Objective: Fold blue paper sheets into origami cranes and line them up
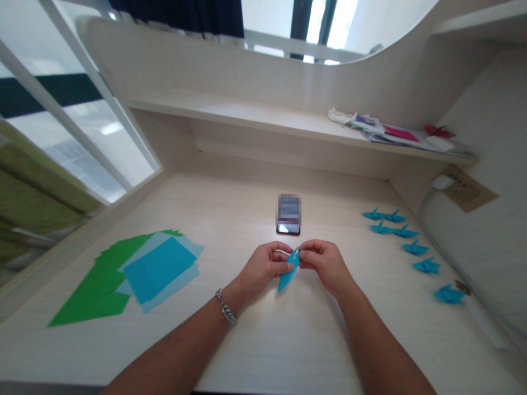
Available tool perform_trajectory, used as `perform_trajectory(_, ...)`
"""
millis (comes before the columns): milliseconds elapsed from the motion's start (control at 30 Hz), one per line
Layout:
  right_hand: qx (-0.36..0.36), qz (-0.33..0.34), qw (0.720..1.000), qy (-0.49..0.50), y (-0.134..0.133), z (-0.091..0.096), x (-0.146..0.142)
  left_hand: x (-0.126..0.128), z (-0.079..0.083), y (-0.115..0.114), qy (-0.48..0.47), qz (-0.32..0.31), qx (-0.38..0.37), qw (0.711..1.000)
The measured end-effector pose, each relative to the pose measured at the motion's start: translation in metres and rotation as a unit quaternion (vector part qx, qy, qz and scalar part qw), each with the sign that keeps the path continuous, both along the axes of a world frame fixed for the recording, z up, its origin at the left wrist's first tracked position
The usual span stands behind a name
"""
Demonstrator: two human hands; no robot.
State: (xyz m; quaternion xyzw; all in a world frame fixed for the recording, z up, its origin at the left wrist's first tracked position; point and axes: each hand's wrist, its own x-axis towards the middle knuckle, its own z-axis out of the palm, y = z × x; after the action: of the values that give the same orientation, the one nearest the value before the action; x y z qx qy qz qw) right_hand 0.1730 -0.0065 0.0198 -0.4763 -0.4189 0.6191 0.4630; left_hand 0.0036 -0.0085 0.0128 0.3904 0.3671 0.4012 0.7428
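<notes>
- The fingers of the left hand point(259, 267) are pinched together on the left side of a folded blue piece point(289, 270), the thumb lying over it.
- The fingers of the right hand point(325, 262) are nearly closed too, gripping the piece's far right edge.
- That piece is held tilted above the middle of the bench point(272, 351), just on the near side of a phone point(289, 214).
- Done, as far as it shows: seven blue folded figures point(427, 266) at the right, strung out from far to near, all with pointed parts spread.
- Partway: the piece in the fingers is narrow and pointed, with a slit at its far end; it lacks the spread parts of those figures, so its folding looks unfinished.
- Untouched: flat blue sheets point(160, 266) at the left, overlapping green sheets point(94, 293); none of these looks folded yet. How many remain cannot be told.
</notes>
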Motion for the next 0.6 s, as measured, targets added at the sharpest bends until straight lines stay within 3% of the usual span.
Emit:
perform_trajectory(200, 0.020, -0.045, 0.999, 0.011, 0.0032, -0.0033, 0.0004, 0.0028, -0.0032, 0.0005, 0.041, 0.051, 0.059, 0.996)
perform_trajectory(367, 0.071, -0.019, 0.997, -0.014, 0.0007, -0.0045, -0.0040, 0.0040, -0.0051, -0.0002, 0.065, 0.102, 0.111, 0.986)
perform_trajectory(600, 0.079, -0.053, 0.995, -0.020, -0.0007, -0.0065, -0.0086, 0.0062, -0.0057, -0.0040, 0.087, 0.106, 0.151, 0.979)
